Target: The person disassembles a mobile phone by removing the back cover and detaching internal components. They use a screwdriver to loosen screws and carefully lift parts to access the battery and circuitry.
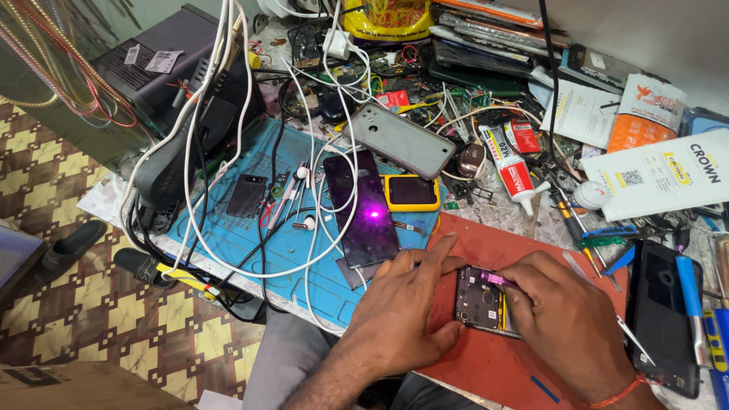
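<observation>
Opened phone at table's near edge, back cover removed, internals exposed; left hand pressing its side, right hand gripping it; reassembly outstanding.

Under my left grip and right grip the opened phone shows bare metal and dark matt plastic. Beneath it lies a dull red rubbery mat. Left of it, the blue mat looks matt, carrying a glossy glass phone screen.
</observation>
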